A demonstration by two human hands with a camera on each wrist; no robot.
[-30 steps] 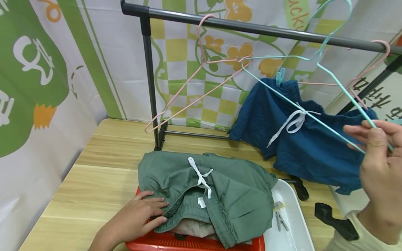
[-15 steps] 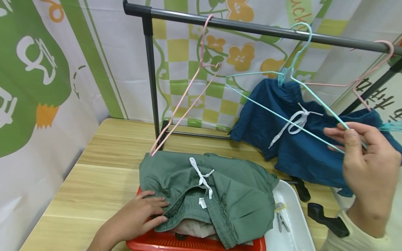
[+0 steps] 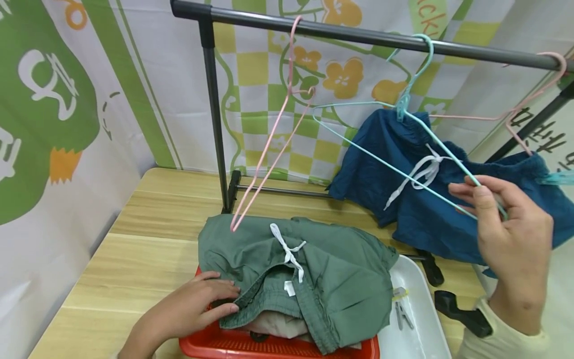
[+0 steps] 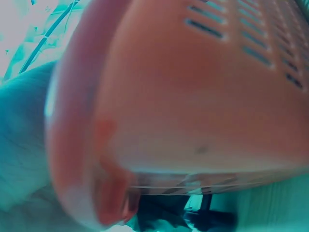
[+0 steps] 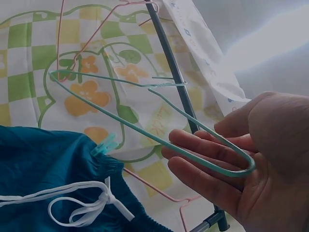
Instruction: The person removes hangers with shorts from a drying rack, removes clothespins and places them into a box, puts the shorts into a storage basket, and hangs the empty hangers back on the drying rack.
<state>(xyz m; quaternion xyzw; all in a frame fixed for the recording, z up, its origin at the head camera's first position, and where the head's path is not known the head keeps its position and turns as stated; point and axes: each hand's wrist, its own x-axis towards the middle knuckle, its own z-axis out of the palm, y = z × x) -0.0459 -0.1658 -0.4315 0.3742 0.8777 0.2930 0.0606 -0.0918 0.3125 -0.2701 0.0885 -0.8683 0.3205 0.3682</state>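
My right hand (image 3: 471,199) pinches the lower end of a teal wire hanger (image 3: 385,164), thumb on top of it. In the right wrist view the teal hanger (image 5: 145,130) lies across my curled fingers (image 5: 207,154). Its hook sits on the dark rail (image 3: 336,32). Blue shorts (image 3: 426,199) with a white drawstring hang from the hanger by a teal clip (image 3: 401,107). My left hand (image 3: 230,299) rests flat on green shorts (image 3: 332,279) piled in a red basket (image 3: 269,346). The left wrist view is filled by the blurred red basket (image 4: 193,106).
An empty pink hanger (image 3: 269,149) dangles from the rail near the black post (image 3: 215,114); a second pink hanger (image 3: 529,99) hangs far right. A white tray (image 3: 421,319) with clothespins (image 3: 401,311) sits beside the basket on the wooden table (image 3: 148,239). A black rack foot (image 3: 457,306) lies nearby.
The teal hanger's hook came down from above the rail and now sits on it. My right hand moved left and lower. The left pink hanger swung round. My left hand stayed put.
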